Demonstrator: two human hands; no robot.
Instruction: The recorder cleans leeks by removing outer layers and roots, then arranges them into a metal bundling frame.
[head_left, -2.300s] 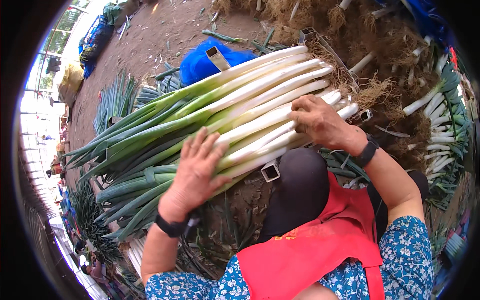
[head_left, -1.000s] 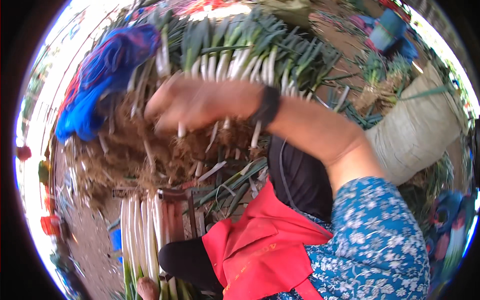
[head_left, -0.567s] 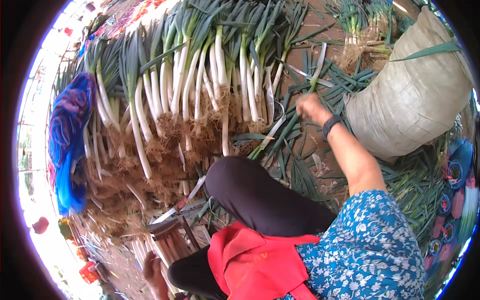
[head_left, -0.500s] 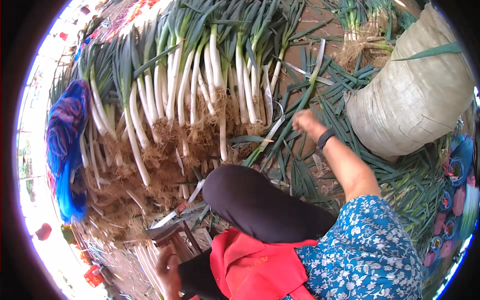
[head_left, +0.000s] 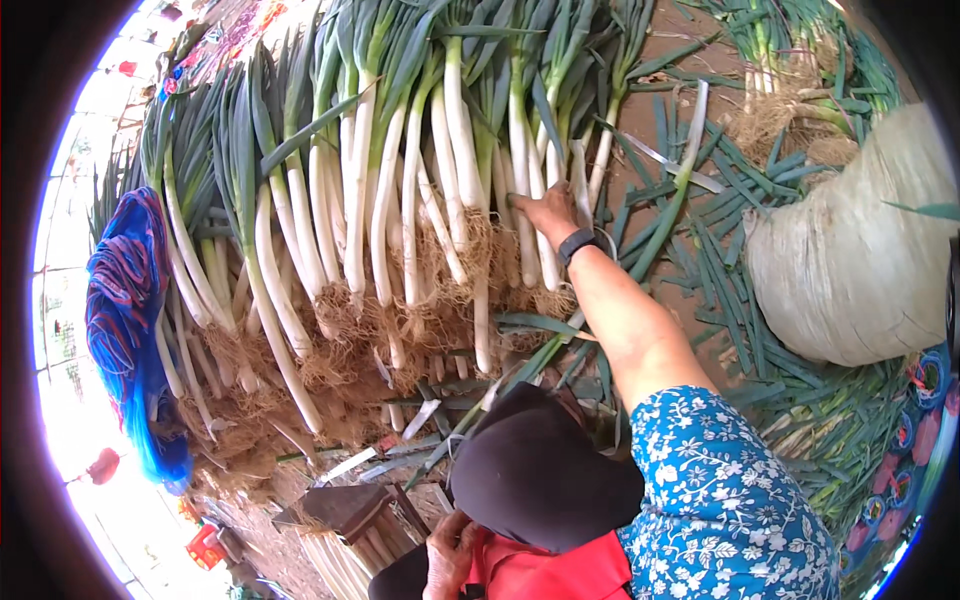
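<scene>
A long row of leeks [head_left: 385, 215] lies with green tops pointing away and shaggy roots toward me. My right hand [head_left: 548, 212] reaches over the white stalks near the row's right end. Its thumb is spread from the fingers, and it touches or nearly touches a stalk; the fingertips are partly hidden. Low in the view, my left hand [head_left: 450, 550] is by my knee at the edge of a red cloth [head_left: 560, 580]. Its fingers are curled, and whatever they may hold is hidden. Beside it stands a small wooden stool-like piece [head_left: 345, 508].
A bulging pale sack [head_left: 850, 260] stands at the right, with cut green leaves [head_left: 715, 280] strewn beside it. More rooted leeks [head_left: 790, 100] lie at the far right. Blue netting [head_left: 130, 310] is bundled at the left. Trimmed white stalks [head_left: 335, 560] lie below the wooden piece.
My right hand has moved left and away, from above the loose leaves to the leek stalks. My left hand has moved right, to the red cloth by my knee. The view has shifted.
</scene>
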